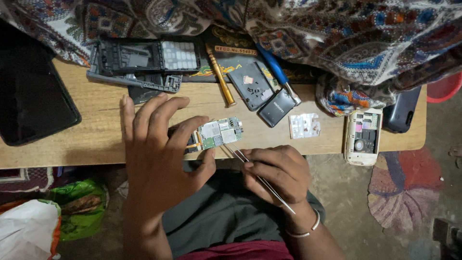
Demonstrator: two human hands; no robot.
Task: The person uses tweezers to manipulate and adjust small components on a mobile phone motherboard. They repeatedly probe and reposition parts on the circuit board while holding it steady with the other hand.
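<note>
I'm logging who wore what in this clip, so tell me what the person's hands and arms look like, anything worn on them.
Both forearms are bare, with no sleeves in view. The left hand wears no ring, watch or glove. The right hand is also ungloved; a thin silver-coloured bangle circles its wrist. No markings show on either arm.

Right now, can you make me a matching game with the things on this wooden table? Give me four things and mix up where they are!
Things:
1. circuit board
2. tweezers
3. black tablet
4. white opened phone

Places:
A. flat at the table's far left end
B. pinched in the left hand
C. near the table's right end, partly over the front edge
D. held in the right hand, tips toward the board

Pairs: 1-B, 2-D, 3-A, 4-C
</note>
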